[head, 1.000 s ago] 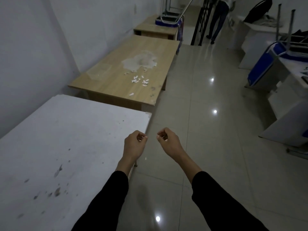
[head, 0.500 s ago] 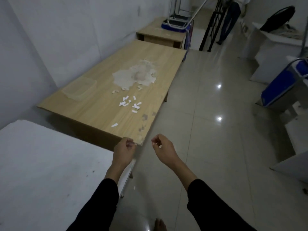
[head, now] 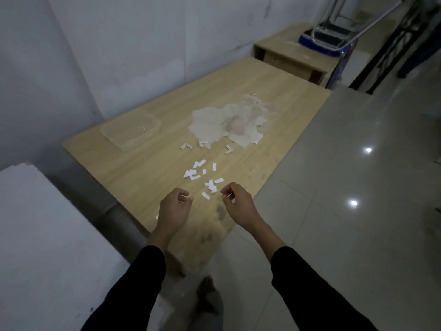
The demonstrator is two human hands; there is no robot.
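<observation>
I stand at the near corner of a long wooden table (head: 148, 168) set against a pale wall (head: 119, 44), with glossy floor tiles (head: 334, 187) to my right and a white tabletop (head: 35, 235) to my left. A smaller desk (head: 286, 53) sits beyond the far end.

My left hand (head: 174, 209) and right hand (head: 238, 204) hover side by side over the near end, apart, backs up, fingers curled in towards the thumbs. I cannot tell whether either pinches anything.

The paper slips (head: 211, 185) lie scattered on the wood just beyond my fingertips: small, flat, white rectangles, some overlapping. Farther on is a ragged, chalky white patch (head: 214, 123). A clear plastic container (head: 130, 132), shallow with rounded corners, sits near the wall side. The tabletop has a light grain with dark smudges near its corner.
</observation>
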